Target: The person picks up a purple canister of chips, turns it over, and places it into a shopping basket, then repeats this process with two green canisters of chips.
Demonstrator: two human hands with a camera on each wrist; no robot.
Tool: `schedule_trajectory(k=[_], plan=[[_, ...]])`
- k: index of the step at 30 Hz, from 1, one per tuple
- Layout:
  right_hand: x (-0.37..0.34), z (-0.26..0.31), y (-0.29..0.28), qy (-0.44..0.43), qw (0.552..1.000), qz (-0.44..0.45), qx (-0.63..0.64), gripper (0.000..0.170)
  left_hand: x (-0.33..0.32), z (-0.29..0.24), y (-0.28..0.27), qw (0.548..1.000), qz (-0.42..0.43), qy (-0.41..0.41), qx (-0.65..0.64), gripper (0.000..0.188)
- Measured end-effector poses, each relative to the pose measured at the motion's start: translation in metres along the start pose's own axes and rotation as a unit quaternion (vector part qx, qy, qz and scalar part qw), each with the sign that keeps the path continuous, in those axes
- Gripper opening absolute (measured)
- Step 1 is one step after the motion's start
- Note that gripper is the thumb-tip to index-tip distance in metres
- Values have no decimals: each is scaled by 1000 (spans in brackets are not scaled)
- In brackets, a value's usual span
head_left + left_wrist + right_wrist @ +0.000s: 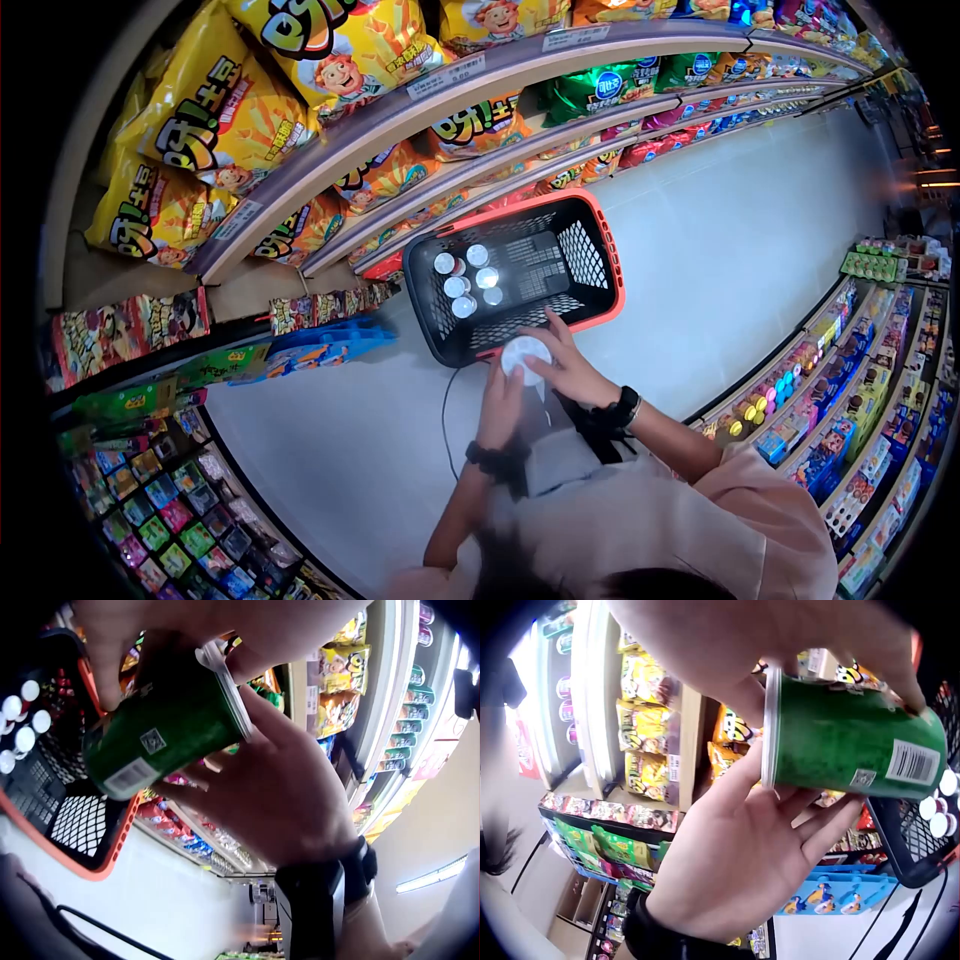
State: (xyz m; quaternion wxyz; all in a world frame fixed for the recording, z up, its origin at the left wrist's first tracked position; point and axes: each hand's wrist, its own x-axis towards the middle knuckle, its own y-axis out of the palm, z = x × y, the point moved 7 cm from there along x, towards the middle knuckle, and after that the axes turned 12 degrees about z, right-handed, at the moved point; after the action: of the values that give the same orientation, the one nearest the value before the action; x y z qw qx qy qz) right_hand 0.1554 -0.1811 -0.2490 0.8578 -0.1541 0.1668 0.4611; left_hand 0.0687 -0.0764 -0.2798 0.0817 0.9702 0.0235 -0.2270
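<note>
From far left: yellow chip bags lined up along the shelf edge. Then, set on the floor, black basket with red rim; inside, grouped toward its left end, round pale-topped containers. At the basket's near long edge, gripping with left hand the left side of a green can, with fingers bent around it. Looks like mid-handling, in a two-handed hold; judged from pose, calls next for keeping both grips firm and minding the basket rim. Held between both hands, in contact with each, with white lid toward the head camera and showing a barcode in both wrist views. Cannot tell if touching the rim. On the can's right side, gripping with right hand, thumb by the lid. Farther right, along shelf edges: packaged goods.
</note>
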Motion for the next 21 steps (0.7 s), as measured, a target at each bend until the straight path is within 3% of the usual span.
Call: schedule_trajectory(k=[1,3,5,7,9,11,13,14,16,17,21], plan=[[10,-21,1,10,999,-5,-31,44,5,8,2,997,-17,26,77,42],[37,-59,6,18,998,44,-35,44,21,46,-2,999,-27,-14,41,45],[75,-117,18,51,995,81,-18,46,40,131,-18,988,-32,-123,-86,48],[120,-190,35,114,986,122,16,49,78,181,-33,962,-73,-147,-218,48],[170,-244,39,56,992,98,48,52,121,250,-56,928,-56,-163,-330,46],[212,-283,37,64,994,90,0,54,164,308,-73,897,-147,-209,-362,44],[251,-354,50,90,988,115,-51,56,201,350,-81,868,-186,-253,-384,46],[267,-392,54,94,989,114,-19,55,226,387,-90,894,-115,-209,-380,45],[292,-462,65,88,991,101,22,52,255,459,-106,899,-86,-194,-382,43],[302,-488,68,75,993,88,29,49,268,486,-109,862,-153,-232,-424,43],[323,-536,72,167,978,74,98,45,296,529,-123,855,-147,-331,-372,41]])
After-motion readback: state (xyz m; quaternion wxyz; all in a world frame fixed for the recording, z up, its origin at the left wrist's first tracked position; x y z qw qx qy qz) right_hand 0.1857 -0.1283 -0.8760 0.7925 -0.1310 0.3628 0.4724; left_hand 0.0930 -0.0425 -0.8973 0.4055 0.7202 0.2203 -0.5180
